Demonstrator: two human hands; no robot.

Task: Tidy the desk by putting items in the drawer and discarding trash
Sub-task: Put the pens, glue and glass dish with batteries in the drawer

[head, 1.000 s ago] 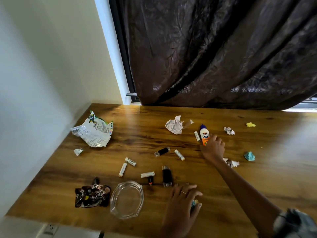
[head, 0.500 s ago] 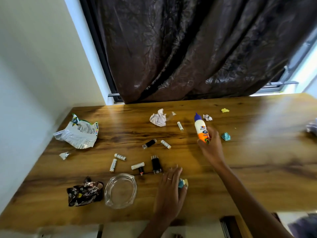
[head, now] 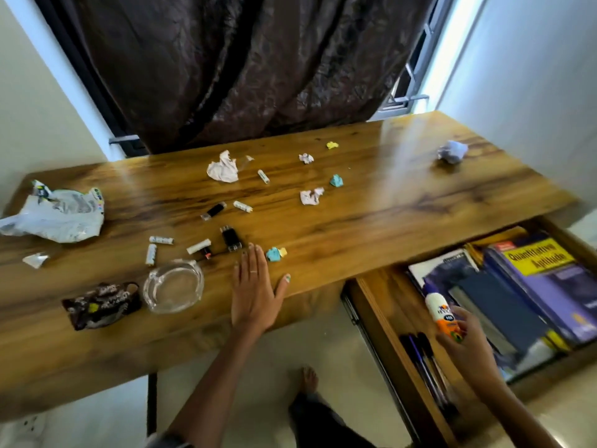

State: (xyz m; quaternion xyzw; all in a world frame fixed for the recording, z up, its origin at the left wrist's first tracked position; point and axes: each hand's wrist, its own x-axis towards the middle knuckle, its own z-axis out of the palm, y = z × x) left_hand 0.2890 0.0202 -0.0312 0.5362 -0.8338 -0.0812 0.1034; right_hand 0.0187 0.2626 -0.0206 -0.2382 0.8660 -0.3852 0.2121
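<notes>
My right hand [head: 465, 344] grips a white and orange glue bottle [head: 440, 314] over the open wooden drawer [head: 378, 315] at the desk's right. My left hand [head: 255, 292] lies flat with straight fingers on the wooden desk [head: 371, 215] near its front edge. Just beyond its fingertips sit a blue and yellow paper ball [head: 275, 253] and a black USB adapter [head: 231, 238]. Several small white batteries [head: 161, 240], a black flash drive [head: 214, 211] and crumpled paper scraps [head: 310, 196] are scattered across the desk.
The drawer holds books [head: 536, 266] and pens [head: 420, 354]. A glass ashtray [head: 173, 285], a dark snack wrapper [head: 102, 304] and a white plastic bag [head: 55, 215] lie at the left. A crumpled tissue [head: 223, 167] and a bluish paper ball [head: 452, 151] sit further back. A dark curtain [head: 245, 66] hangs behind.
My right hand lifted the glue bottle off the desk and carried it right and down over the open drawer. My left hand drew back off the blue paper ball and lies flat.
</notes>
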